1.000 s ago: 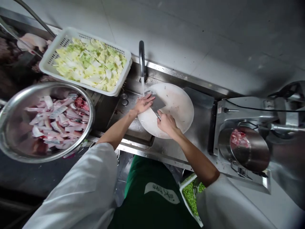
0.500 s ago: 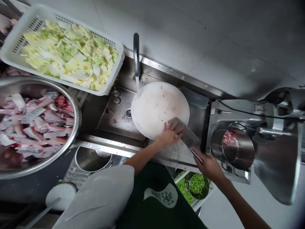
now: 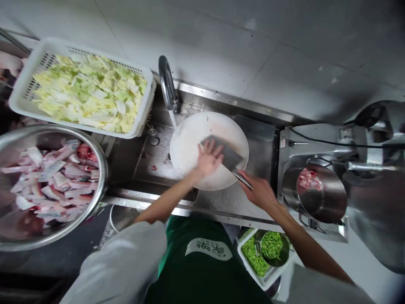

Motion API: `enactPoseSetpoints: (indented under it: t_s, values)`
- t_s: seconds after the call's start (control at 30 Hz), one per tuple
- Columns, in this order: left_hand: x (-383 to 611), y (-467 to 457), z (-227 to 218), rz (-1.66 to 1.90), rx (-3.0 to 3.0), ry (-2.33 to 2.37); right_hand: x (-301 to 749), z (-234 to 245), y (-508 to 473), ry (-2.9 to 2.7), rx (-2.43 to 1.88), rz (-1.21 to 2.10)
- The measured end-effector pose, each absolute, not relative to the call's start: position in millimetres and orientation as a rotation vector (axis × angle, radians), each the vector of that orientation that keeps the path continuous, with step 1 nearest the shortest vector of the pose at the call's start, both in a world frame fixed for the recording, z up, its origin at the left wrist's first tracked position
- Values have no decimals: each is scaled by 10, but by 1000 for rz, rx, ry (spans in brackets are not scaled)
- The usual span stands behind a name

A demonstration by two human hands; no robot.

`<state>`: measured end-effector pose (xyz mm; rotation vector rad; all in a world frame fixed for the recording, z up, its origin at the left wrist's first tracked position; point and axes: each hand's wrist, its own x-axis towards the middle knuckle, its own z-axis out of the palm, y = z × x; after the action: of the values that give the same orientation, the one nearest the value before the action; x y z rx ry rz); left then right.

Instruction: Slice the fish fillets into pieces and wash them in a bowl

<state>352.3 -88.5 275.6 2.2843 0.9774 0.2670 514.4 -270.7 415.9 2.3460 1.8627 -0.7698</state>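
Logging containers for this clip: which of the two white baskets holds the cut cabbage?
The large basket at upper left, above the steel bowl. The small basket near the apron holds finely chopped bright greens instead.

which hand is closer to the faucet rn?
Left. The left hand lies flat on the cleaver over the cutting board, just right of the faucet; the right hand grips the handle, farther right.

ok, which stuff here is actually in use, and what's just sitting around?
In use: cleaver, right hand on its handle, left hand flat on the blade; board under it; tap, running; sink.
Lying about: basket of cabbage; bowl of cut meat; pot with meat; tray of chopped greens.
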Motion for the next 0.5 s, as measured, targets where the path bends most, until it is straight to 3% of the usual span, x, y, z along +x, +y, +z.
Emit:
enactPoseSetpoints:
  t_s: [0.13,0.23,0.37,0.5]
  values:
    - [4298,-2189,2683,248,2261,605,5742,4260,-4159,1718,2470,-715]
    - [4560,-2285,2641,234,2230,551,5865,4333,-4236,1605,2405,-723]
    - [4392,-1050,2552,164,2258,526,5599,4288,-2911,1526,2325,-669]
    - [3837,502,2578,131,2282,753,5183,4128,-1331,1804,2318,-687]
